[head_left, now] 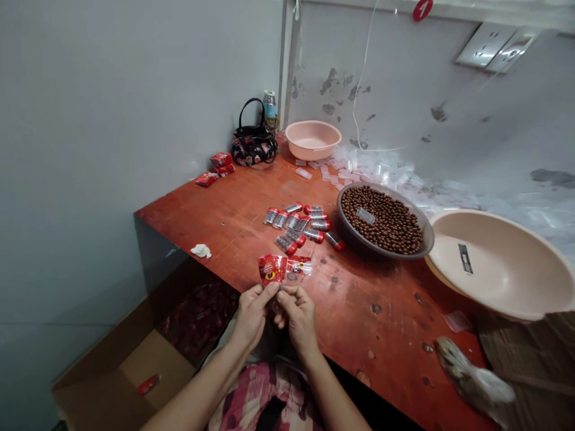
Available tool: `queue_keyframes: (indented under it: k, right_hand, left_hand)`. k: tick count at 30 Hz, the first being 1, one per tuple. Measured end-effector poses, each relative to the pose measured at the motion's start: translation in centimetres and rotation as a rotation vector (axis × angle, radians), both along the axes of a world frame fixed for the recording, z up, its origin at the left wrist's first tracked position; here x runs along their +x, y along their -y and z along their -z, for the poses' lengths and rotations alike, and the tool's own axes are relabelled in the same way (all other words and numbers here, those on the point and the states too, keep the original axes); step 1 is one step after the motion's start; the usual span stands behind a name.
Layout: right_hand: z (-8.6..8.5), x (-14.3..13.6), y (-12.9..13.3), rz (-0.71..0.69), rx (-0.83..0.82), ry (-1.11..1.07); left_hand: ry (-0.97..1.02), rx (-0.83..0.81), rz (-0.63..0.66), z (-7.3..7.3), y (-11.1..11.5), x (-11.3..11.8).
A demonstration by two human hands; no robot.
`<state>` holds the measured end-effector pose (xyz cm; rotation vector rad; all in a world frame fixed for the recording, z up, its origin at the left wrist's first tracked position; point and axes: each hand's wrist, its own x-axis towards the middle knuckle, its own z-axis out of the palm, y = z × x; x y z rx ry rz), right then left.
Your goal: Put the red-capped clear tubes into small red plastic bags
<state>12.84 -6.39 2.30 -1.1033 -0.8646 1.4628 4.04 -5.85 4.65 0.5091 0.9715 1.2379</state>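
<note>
My left hand and my right hand meet at the table's near edge, both closed in a pinch. Between their fingers is a small see-through container, mostly hidden by the fingers. Just beyond the fingertips lie a red printed packet and a partly clear red printed packet. Farther in, several clear containers with red ends, filled with dark balls, lie in a loose group. To their right a grey bowl holds brown chocolate-like balls, with a clear container on top.
A large cream basin and a small pink basin stand on the red table. Clear plastic pieces pile along the wall. A black handbag sits at the back. Below left is an open cardboard box with red items.
</note>
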Motion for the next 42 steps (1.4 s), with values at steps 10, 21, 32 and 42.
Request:
queue_keyframes:
  k: [10, 21, 32, 42]
  right_hand:
    - [-0.2, 0.1, 0.4, 0.037, 0.125, 0.219]
    - [0.1, 0.0, 0.1, 0.032, 0.004, 0.054]
    - [0.3, -0.1, -0.1, 0.070, -0.064, -0.066]
    - [-0.5, -0.4, 0.7, -0.077, -0.011, -0.109]
  left_hand:
    - [-0.093, -0.035, -0.079, 0.0, -0.5, -0.9]
    - [-0.084, -0.003, -0.099, 0.1, 0.8, -0.5]
    - [0.037, 0.018, 0.018, 0.8, 0.8, -0.1]
    - [0.012, -0.029, -0.104, 0.4, 0.1, -1.5]
